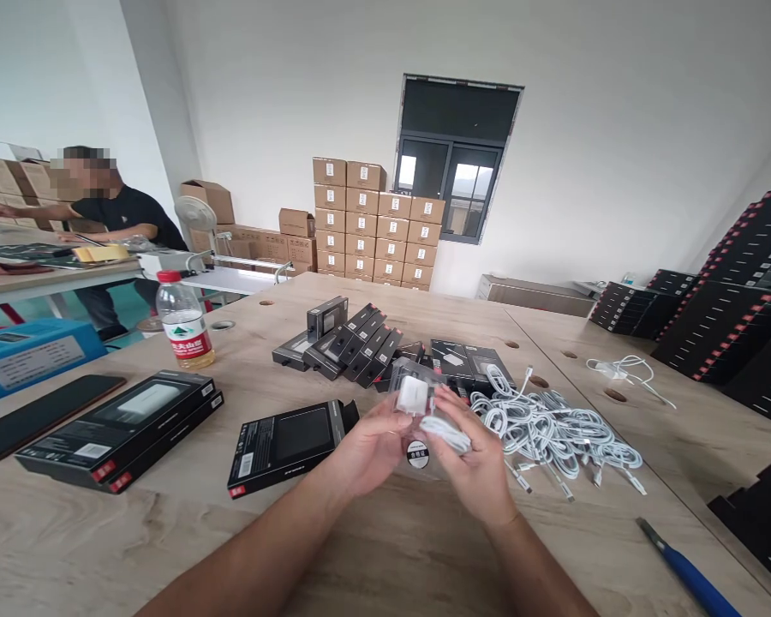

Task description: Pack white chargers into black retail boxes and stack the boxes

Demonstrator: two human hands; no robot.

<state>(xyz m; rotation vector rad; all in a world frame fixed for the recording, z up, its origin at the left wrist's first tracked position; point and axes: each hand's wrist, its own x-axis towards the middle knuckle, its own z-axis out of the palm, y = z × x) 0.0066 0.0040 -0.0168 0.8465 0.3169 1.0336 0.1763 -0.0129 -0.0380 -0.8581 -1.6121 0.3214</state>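
Note:
Between my hands is a clear plastic tray [395, 377] with a white charger block [412, 395] in its upper part and a round label [417, 454] low down. My left hand [376, 441] grips the tray along its left side, thumb near the charger block. My right hand [469, 446] has its fingers closed over a coiled white cable [446, 433] at the tray's right side. A black box [289, 446] with an end flap up lies just left of my left hand. Right of my right hand spreads a pile of white cables [546, 428].
Several black boxes [360, 343] lie heaped behind my hands. At left are two stacked boxes [128, 420], a phone [44, 416] and a bottle [185, 326]. A blue-handled tool [687, 570] lies front right, near tall black box stacks [738, 317]. A person [122, 214] sits at another table.

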